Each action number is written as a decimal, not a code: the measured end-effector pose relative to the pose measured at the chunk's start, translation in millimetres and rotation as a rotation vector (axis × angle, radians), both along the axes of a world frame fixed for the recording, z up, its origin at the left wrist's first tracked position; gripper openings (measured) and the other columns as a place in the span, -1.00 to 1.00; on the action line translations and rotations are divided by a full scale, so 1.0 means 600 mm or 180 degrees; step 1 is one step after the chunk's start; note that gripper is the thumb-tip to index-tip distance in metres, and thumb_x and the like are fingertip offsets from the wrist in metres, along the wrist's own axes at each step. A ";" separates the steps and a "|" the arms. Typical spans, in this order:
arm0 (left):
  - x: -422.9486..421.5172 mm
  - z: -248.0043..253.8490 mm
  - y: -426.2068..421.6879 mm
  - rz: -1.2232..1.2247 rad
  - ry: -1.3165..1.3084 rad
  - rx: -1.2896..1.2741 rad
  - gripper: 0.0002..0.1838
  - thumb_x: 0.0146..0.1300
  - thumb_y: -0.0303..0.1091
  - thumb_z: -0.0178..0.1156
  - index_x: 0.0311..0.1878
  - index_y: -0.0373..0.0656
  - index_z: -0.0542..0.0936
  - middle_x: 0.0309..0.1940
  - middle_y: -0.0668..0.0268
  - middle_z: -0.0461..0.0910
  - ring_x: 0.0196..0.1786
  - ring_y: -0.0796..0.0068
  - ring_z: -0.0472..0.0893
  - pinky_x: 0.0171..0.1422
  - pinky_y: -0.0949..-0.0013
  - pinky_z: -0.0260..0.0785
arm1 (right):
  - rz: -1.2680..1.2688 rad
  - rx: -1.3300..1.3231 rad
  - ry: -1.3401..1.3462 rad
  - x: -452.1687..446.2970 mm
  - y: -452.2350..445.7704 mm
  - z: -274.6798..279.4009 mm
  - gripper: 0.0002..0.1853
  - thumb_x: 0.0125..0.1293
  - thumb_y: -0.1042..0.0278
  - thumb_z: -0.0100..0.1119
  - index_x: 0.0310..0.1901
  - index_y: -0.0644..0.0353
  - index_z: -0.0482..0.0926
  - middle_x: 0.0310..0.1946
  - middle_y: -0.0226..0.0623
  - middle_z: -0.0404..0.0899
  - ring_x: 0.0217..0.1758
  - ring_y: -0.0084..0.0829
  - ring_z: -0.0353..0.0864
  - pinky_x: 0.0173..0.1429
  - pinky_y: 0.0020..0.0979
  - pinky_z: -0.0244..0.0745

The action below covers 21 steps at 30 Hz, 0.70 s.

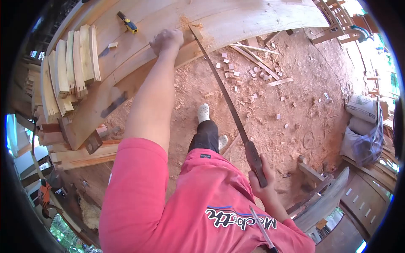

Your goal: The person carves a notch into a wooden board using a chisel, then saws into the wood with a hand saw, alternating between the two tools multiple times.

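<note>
My right hand (262, 180) is wrapped around the dark handle of a long handsaw (225, 95). The saw's blade runs up and to the left, its far end meeting a piece of wood (189, 47) at the workbench's edge. Sawdust lies around that spot. With the arm stretched forward, my left hand (167, 41) is closed like a fist on the wood just left of the blade. Its fingertips are turned away, so what they grip is hidden.
A yellow-and-black tool (128, 23) and a stack of curved wooden pieces (76, 63) lie on the workbench (249, 19). Small wood blocks (231, 71) and strips (257, 59) are scattered on the dusty floor. Sacks (362, 126) stand at the right.
</note>
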<state>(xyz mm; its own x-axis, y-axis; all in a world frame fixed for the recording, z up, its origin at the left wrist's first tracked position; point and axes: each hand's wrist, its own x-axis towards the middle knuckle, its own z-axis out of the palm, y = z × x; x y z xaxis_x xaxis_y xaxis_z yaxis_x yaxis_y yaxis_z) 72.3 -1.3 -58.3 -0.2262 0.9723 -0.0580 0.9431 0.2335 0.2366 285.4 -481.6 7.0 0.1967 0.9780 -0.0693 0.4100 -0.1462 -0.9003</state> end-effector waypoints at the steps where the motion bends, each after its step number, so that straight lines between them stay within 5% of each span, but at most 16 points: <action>1: 0.000 0.000 -0.002 0.0038 0.0015 -0.0021 -0.48 0.35 -0.09 -0.12 -0.02 -0.17 0.78 0.08 0.10 0.74 0.20 0.09 0.68 0.36 0.07 0.35 | 0.0091 0.0155 0.0004 0.003 0.009 0.001 -0.34 0.30 0.61 0.22 0.45 0.36 0.33 -0.08 -0.02 0.71 -0.09 -0.36 0.73 0.02 -0.34 0.59; 4: -0.008 0.002 0.003 0.0010 -0.0029 -0.0109 -0.44 0.34 -0.03 -0.13 0.02 -0.18 0.76 0.11 0.04 0.71 0.21 0.06 0.67 0.36 0.04 0.37 | -0.0009 0.0056 0.0273 -0.027 0.166 -0.010 -0.38 0.31 0.58 0.21 0.43 0.33 0.37 -0.05 0.01 0.72 -0.19 -0.26 0.76 -0.05 -0.36 0.60; 8: -0.016 0.002 0.002 -0.0070 -0.0064 -0.0129 -0.40 0.32 0.02 -0.12 0.07 -0.19 0.74 0.16 -0.02 0.67 0.24 0.02 0.65 0.38 0.01 0.38 | 0.0043 0.0573 0.0548 -0.093 0.406 -0.052 -0.36 0.32 0.44 0.23 0.46 0.05 0.38 -0.30 0.10 0.67 -0.30 -0.22 0.76 -0.14 -0.29 0.59; 12: -0.007 0.017 -0.007 0.0030 -0.0005 -0.0023 -0.42 0.32 -0.05 -0.14 0.02 -0.24 0.76 0.09 -0.03 0.70 0.19 -0.02 0.68 0.33 0.03 0.42 | -0.0025 0.0264 0.0672 -0.093 0.352 -0.027 -0.35 0.32 0.42 0.23 0.47 0.03 0.39 -0.28 0.11 0.65 -0.27 -0.07 0.73 -0.12 -0.24 0.59; 18: 0.000 0.015 -0.004 0.0239 0.0117 -0.0069 -0.39 0.30 -0.06 -0.14 0.00 -0.36 0.74 0.07 -0.19 0.68 0.20 -0.10 0.66 0.36 -0.01 0.41 | 0.0190 0.0240 0.0078 -0.009 -0.019 -0.033 -0.29 0.14 0.53 0.34 0.40 0.20 0.45 -0.11 0.10 0.67 -0.17 -0.03 0.75 -0.07 -0.15 0.63; 21: -0.006 0.006 0.004 0.0187 0.0264 0.0028 -0.39 0.31 -0.07 -0.14 0.00 -0.39 0.73 0.06 -0.18 0.68 0.19 -0.11 0.67 0.37 -0.01 0.41 | 0.0269 0.0523 0.0064 0.003 0.002 -0.027 -0.29 0.15 0.51 0.33 0.41 0.19 0.43 -0.13 0.04 0.65 -0.21 -0.02 0.71 -0.10 -0.15 0.62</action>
